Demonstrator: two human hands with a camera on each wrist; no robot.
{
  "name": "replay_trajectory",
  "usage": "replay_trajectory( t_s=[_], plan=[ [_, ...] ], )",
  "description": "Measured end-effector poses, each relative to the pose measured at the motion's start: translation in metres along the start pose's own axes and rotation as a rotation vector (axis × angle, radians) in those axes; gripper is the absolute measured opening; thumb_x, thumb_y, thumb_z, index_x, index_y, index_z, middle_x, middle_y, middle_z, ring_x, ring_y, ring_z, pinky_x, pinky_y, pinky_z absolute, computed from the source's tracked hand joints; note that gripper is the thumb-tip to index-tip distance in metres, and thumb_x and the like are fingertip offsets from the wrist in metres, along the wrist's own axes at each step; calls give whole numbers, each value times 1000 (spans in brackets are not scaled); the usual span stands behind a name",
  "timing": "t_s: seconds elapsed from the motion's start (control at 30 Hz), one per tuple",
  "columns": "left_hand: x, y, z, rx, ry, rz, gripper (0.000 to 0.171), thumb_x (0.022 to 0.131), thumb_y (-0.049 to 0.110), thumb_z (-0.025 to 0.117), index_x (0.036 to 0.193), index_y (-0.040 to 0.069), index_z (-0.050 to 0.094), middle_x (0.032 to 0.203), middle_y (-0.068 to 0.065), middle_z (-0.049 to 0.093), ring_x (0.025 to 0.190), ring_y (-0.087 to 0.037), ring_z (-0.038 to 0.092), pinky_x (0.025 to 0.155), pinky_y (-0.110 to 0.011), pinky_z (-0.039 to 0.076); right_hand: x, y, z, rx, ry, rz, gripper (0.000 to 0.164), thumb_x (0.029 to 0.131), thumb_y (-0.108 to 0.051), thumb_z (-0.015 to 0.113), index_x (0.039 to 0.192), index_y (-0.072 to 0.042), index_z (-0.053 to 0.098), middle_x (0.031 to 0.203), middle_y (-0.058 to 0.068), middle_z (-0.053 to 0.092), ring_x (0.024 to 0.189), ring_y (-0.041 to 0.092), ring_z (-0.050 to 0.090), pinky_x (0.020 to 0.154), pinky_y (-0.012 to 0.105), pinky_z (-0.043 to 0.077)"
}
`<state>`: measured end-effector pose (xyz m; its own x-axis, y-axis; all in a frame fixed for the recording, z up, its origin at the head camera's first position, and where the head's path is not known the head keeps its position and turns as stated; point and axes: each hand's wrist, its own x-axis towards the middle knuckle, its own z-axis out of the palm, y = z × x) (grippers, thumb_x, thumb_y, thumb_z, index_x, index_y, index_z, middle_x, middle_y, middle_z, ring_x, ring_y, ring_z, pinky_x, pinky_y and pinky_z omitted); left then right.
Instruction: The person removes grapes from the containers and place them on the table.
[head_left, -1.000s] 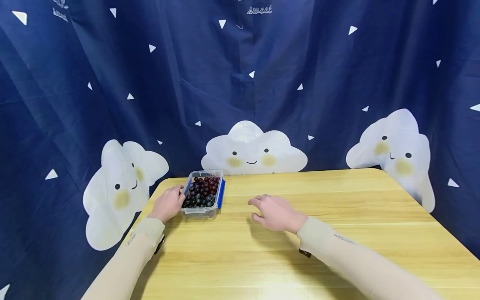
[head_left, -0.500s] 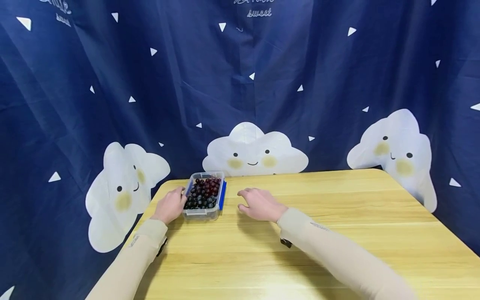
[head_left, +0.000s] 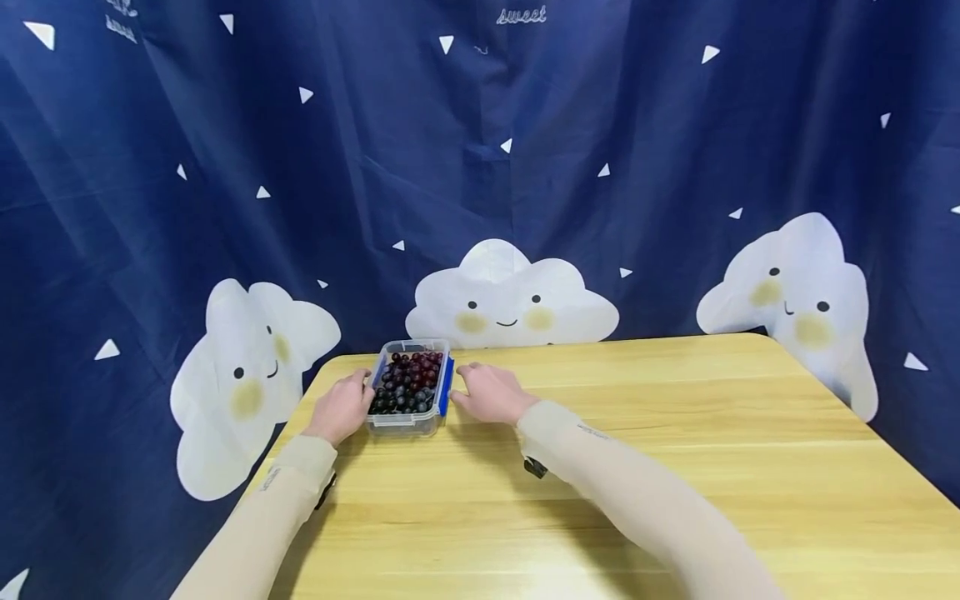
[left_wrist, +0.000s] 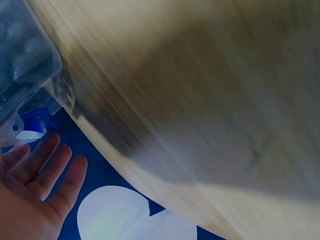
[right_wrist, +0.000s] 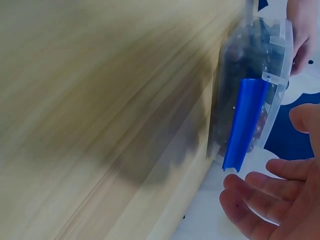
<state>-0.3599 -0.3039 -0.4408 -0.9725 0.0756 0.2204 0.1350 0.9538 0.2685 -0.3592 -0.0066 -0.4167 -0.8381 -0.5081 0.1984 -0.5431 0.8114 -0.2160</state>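
Observation:
A clear plastic food container (head_left: 401, 427) stands on the table without a lid on top, filled with dark red and black grapes (head_left: 408, 385). Blue locking flaps hang along its sides; the right flap (right_wrist: 245, 122) shows fully in the right wrist view. My left hand (head_left: 341, 408) is at the container's left side, its fingers extended near the blue flap in the left wrist view; whether they touch is unclear. On the opposite side, my right hand (head_left: 491, 393) reaches toward the right flap, fingers spread and loosely bent, with a small gap visible.
The light wooden table (head_left: 637, 467) has rounded corners, and the container sits close to its far left corner. A dark blue curtain (head_left: 525, 192) printed with white clouds and triangles hangs right behind the table.
My right hand has moved left, from the middle of the table to beside the container's right flap. The left hand and the container have stayed nearly in place.

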Motion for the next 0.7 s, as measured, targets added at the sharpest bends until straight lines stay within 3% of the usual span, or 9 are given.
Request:
replay_trajectory(
  t_s=[0.3, 0.7],
  plan=[
    [-1, 1, 0, 4, 23, 9, 44, 102, 20, 41, 139, -1, 53, 114, -19, 69, 96, -34, 67, 82, -56, 54, 22, -14, 8, 3, -19, 65, 57, 101, -45, 49, 141, -5, 55, 139, 12, 61, 117, 28, 65, 82, 46, 59],
    [-2, 2, 2, -11, 27, -2, 44, 102, 18, 41, 140, -1, 52, 111, -20, 69, 88, -29, 65, 77, -53, 54, 39, -21, 24, 32, -43, 145, 64, 102, -42, 44, 155, -6, 39, 149, 12, 52, 125, 31, 60, 89, 48, 56]
  ],
)
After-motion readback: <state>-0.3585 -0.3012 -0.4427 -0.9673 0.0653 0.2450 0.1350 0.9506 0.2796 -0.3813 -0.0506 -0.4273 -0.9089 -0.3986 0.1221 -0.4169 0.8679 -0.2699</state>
